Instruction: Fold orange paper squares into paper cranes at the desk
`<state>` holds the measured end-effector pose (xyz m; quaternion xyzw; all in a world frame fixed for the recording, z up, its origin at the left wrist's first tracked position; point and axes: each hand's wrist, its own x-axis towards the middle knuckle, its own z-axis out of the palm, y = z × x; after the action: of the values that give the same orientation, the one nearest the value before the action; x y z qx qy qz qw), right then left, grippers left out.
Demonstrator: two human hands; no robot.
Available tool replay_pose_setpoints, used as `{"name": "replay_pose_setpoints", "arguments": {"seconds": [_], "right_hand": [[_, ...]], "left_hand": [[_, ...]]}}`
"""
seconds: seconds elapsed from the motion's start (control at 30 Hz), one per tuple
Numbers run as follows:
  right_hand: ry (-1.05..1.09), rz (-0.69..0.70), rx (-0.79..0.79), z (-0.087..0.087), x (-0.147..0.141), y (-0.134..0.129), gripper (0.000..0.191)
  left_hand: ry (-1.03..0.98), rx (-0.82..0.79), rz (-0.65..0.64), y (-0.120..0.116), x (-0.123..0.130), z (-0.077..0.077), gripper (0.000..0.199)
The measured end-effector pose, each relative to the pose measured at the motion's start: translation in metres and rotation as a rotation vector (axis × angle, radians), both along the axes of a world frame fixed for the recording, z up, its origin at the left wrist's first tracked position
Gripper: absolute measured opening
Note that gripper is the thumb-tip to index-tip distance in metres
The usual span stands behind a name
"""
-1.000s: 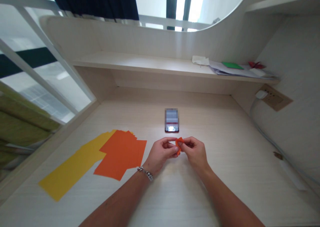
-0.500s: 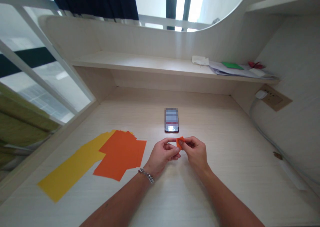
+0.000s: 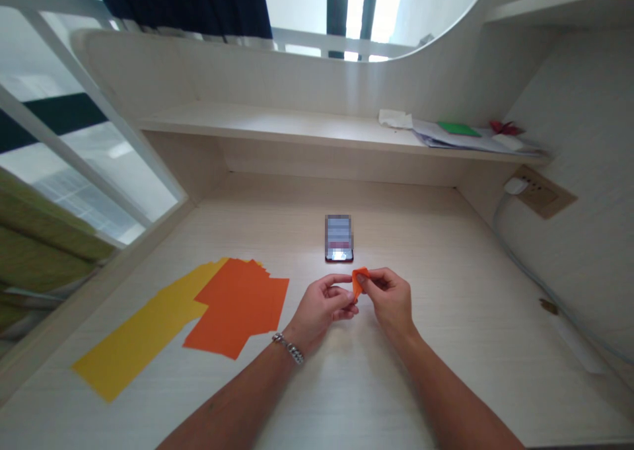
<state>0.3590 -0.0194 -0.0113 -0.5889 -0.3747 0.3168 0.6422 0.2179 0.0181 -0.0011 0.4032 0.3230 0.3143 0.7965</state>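
Note:
My right hand (image 3: 391, 299) pinches a small folded piece of orange paper (image 3: 360, 281) between thumb and fingers. My left hand (image 3: 321, 308) is curled just left of it, with its fingertips at the paper's edge, though I cannot tell if they grip it. A silver chain bracelet (image 3: 288, 348) circles my left wrist. Left of my hands, a loose stack of orange paper sheets (image 3: 238, 311) overlaps yellow paper sheets (image 3: 143, 331) on the pale wood-grain desk (image 3: 436, 364). Just beyond my hands lies a smartphone (image 3: 339, 238), its screen blurred out.
A shelf (image 3: 277, 127) runs across the back, holding a white tissue (image 3: 395, 118), papers (image 3: 470, 141), a green sheet (image 3: 458, 129) and a small red paper figure (image 3: 504, 128). A wall socket (image 3: 539, 192) with a cable sits right. A window (image 3: 94, 166) lies left.
The small orange paper has turned in my fingers and now shows a narrower shape. Both hands have shifted only slightly, and the sheets and phone stay in place.

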Motion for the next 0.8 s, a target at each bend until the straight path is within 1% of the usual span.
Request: {"name": "replay_pose_setpoints", "arguments": {"seconds": [0.13,0.27,0.5,0.6,0.8], "right_hand": [[-0.005,-0.002,-0.006,-0.0001,0.0000,0.0005,0.025],[-0.008,-0.020,-0.004,-0.0010,0.0015,0.0007,0.023],[0.040,-0.013,0.017,-0.0029,0.0007,0.0006,0.021],[0.043,-0.002,0.020,-0.0030,0.0002,0.0003,0.020],[0.032,-0.013,0.016,-0.0011,-0.0012,-0.0002,0.020]], "left_hand": [[-0.004,0.009,0.014,-0.0001,0.0001,0.0001,0.047],[-0.016,-0.005,0.002,0.0002,-0.0011,-0.0007,0.046],[-0.028,-0.023,-0.023,0.0009,-0.0007,-0.0015,0.035],[-0.020,-0.008,-0.039,-0.0004,-0.0008,-0.0006,0.036],[-0.033,-0.031,-0.010,-0.0023,-0.0009,0.0022,0.039]]}}
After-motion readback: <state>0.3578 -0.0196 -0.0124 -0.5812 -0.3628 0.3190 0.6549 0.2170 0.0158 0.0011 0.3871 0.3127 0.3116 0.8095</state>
